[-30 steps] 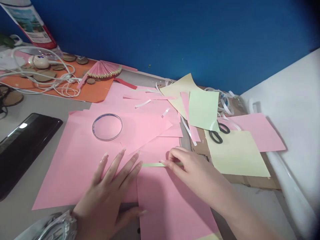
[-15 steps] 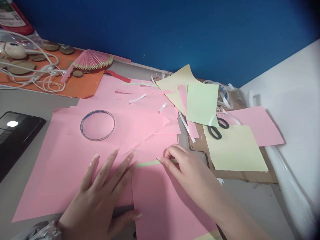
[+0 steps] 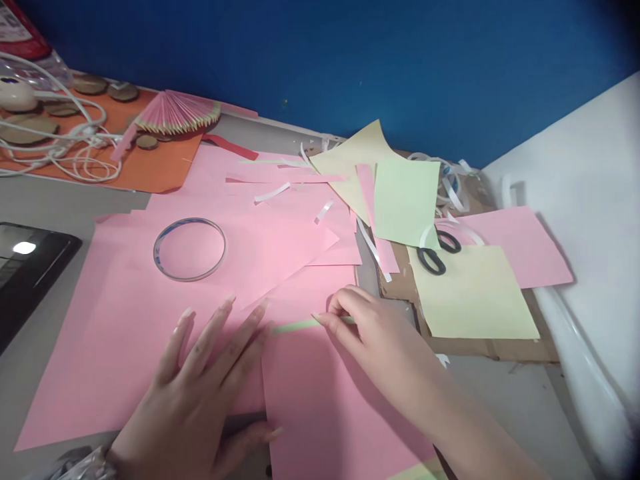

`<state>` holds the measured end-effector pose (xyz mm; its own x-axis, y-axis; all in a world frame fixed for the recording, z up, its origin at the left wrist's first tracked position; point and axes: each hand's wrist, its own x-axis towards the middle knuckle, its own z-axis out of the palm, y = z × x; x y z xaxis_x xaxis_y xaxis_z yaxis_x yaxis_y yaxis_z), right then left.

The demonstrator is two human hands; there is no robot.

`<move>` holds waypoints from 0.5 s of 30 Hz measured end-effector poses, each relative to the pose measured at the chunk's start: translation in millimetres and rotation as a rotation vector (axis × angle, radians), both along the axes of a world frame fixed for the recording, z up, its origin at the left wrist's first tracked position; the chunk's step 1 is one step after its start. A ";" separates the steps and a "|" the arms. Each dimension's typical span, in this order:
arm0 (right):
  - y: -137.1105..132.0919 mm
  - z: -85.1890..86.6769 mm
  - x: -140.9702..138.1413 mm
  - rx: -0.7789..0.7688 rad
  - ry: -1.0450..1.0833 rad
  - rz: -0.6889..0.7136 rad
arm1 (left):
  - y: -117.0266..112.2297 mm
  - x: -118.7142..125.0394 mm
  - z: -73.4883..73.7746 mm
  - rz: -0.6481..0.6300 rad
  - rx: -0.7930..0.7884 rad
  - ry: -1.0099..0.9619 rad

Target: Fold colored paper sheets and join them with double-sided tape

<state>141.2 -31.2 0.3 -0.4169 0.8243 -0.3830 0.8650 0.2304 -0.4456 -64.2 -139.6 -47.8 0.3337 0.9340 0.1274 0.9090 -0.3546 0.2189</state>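
Observation:
My left hand (image 3: 200,380) lies flat with its fingers spread over the pink paper (image 3: 125,347); the index fingertip is at the left end of a narrow light-green paper strip (image 3: 295,327). My right hand (image 3: 365,333) pinches that strip further right, thumb and index finger closed on it. The strip runs across the top part of a pink sheet (image 3: 305,400) in front of me. A short piece of green shows past the right fingers; the hand hides the part between. A thin round ring (image 3: 156,253) rests on the pink paper beyond my left hand.
Black-handled scissors (image 3: 433,261) lie by a pale yellow sheet (image 3: 475,293) and a light-green sheet (image 3: 406,200) on the right. A pleated pink paper fan (image 3: 175,113), white cables (image 3: 90,137) and a dark phone (image 3: 35,273) are left. A blue wall (image 3: 320,60) stands behind.
The view has shifted slightly, so items at the left sit a little further left and up. Both hands keep the same pose, with the right still on the green strip.

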 end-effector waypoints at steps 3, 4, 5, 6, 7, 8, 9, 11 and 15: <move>0.1 -1.5 0.3 0.017 -0.008 0.005 | 0.0 0.5 -0.2 0.032 -0.008 -0.011; 0.1 -1.9 0.2 0.027 -0.012 0.010 | -0.1 -0.1 -0.5 0.021 -0.009 0.001; 0.0 -2.2 0.1 0.037 -0.017 0.014 | -0.3 -1.2 -0.8 -0.002 -0.010 0.020; -0.1 -2.4 -0.1 0.048 -0.024 0.019 | -0.5 -2.5 -0.9 -0.023 -0.013 0.044; -0.2 -2.6 -0.2 0.059 -0.028 0.027 | -0.9 -3.9 -0.7 -0.039 -0.011 0.067; -0.4 -2.9 -0.2 0.072 -0.029 0.035 | -1.3 -5.0 0.0 -0.045 -0.003 0.085; -0.5 -3.3 -0.2 0.084 -0.031 0.046 | -1.7 -5.6 1.3 -0.039 0.003 0.097; -1.0 -4.7 0.0 0.111 -0.035 0.064 | -1.4 -4.5 5.1 -0.034 0.019 0.101; -2.8 -8.8 0.9 0.167 -0.034 0.091 | 7.6 7.3 12.5 -0.103 -0.004 0.084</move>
<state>142.0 -34.0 -8.4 -0.4817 0.8370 -0.2596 0.8513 0.3766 -0.3654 -56.8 -132.0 -35.3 0.4369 0.8948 0.0915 0.8832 -0.4460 0.1450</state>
